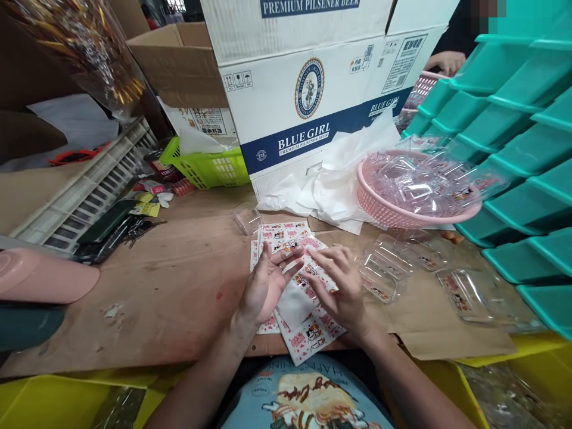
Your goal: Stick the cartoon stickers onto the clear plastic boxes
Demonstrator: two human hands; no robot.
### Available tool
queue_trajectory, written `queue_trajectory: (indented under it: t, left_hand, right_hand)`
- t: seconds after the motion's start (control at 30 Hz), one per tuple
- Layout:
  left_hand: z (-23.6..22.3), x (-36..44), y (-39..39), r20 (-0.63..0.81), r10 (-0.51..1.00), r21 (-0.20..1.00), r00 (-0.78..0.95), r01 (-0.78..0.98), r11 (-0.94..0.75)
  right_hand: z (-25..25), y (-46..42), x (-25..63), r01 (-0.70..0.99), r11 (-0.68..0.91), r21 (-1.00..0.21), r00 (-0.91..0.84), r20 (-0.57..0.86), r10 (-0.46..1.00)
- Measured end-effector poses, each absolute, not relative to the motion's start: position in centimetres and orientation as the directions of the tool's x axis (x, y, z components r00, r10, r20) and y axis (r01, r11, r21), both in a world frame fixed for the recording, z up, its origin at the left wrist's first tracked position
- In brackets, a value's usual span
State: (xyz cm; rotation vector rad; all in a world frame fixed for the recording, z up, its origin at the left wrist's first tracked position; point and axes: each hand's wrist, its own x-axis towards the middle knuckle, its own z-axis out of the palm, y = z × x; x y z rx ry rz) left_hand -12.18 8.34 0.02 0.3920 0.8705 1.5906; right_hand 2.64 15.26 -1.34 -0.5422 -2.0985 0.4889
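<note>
My left hand [267,283] is palm up over the sticker sheets, its thumb and fingers apart. A small cat sticker [290,245] shows at its fingertips; I cannot tell whether it sits on them or on the sheet behind. Facing it, my right hand [342,283] has its fingers spread, the index fingertip close to the left fingertips. Beneath both hands lie sheets of pink and cat stickers [315,333], with a bare white backing patch [295,307]. Just beyond them stands a small clear plastic box [247,219].
Clear boxes with cat stickers [386,268] lie right of my hands. Behind them, a pink basket [379,202] is heaped with clear boxes. Crumpled white paper [330,185] lies before a beer carton [277,101]. Teal bins [513,214] are stacked right; a co-worker's hand [448,62] shows behind.
</note>
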Motion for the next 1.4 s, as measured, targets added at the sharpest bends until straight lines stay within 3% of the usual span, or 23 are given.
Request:
queue_trajectory:
  t: [0.07,0.13,0.2,0.3,0.37,0.43,0.47,0.53,0.63,0.73,0.83,0.9,1.0,1.1,1.27,1.4]
  left_hand:
    - [-0.3,-12.5,7.9,-0.182,0.944,0.776,-0.275,-0.63,-0.034]
    - [-0.3,-12.7,7.4,-0.084,0.95,0.914,-0.301,-0.402,-0.047]
    - [0.0,-12.9,7.0,0.073,0.959,0.996,-0.275,-0.027,-0.084]
    - [0.6,-13.2,6.6,0.277,0.951,0.882,-0.139,0.428,-0.195]
    - [0.9,-13.5,6.4,0.328,0.943,0.799,-0.058,0.549,-0.245]
    - [1.0,-14.1,6.3,0.345,0.938,0.771,-0.039,0.582,-0.259]
    - [1.1,-14.7,6.4,0.36,0.93,0.763,-0.068,0.596,-0.252]
    - [1.1,-16.7,7.1,0.419,0.882,0.732,-0.215,0.655,-0.188]
    - [0.6,-21.2,9.3,0.498,0.757,0.642,-0.423,0.766,0.006]
    - [-0.5,-25.8,12.0,0.342,0.854,0.584,-0.392,0.801,0.134]
    - [-1.5,-27.7,13.5,0.255,0.889,0.632,-0.38,0.761,0.144]
    - [-1.9,-26.9,13.4,0.296,0.851,0.743,-0.434,0.664,0.08]
    - [-2.2,-23.7,12.5,0.265,0.845,0.904,-0.465,0.424,-0.05]
    - [-2.6,-20.6,11.7,0.196,0.904,0.953,-0.38,0.29,-0.085]
    - [-4.1,-20.0,11.1,0.195,0.892,0.921,-0.408,0.39,-0.024]
    - [-4.9,-20.2,11.2,0.046,0.936,0.989,-0.349,0.145,0.006]
  right_hand:
    - [-0.9,15.6,3.2,0.182,0.696,-0.695,-0.407,0.591,0.696]
    - [0.1,16.1,3.5,0.192,0.64,-0.744,-0.38,0.545,0.747]
    - [1.5,16.7,3.6,0.237,0.739,-0.631,-0.5,0.573,0.65]
    - [3.6,16.8,3.4,0.263,0.926,-0.271,-0.756,0.538,0.373]
    - [4.4,16.6,3.2,0.23,0.968,-0.104,-0.818,0.518,0.25]
    - [4.7,16.4,3.3,0.209,0.975,-0.081,-0.767,0.604,0.214]
    - [4.7,16.4,3.5,0.206,0.97,-0.128,-0.704,0.67,0.237]
    - [4.7,16.4,3.8,0.197,0.921,-0.335,-0.517,0.763,0.388]
    - [4.7,16.5,4.0,0.045,0.649,-0.759,-0.379,0.589,0.714]
    - [4.3,16.0,3.4,-0.176,0.251,-0.952,-0.556,0.306,0.772]
    - [3.6,15.4,2.6,-0.258,0.111,-0.96,-0.644,0.256,0.721]
    - [3.1,15.4,2.0,-0.221,0.211,-0.952,-0.59,0.303,0.749]
    - [2.0,16.1,0.8,0.009,0.465,-0.885,-0.502,0.399,0.768]
    - [0.2,17.3,-0.6,0.216,0.623,-0.752,-0.536,0.442,0.719]
    - [-1.7,18.5,-1.2,0.341,0.623,-0.705,-0.538,0.397,0.744]
    - [-1.8,18.9,-2.0,0.356,0.693,-0.626,-0.554,0.456,0.697]
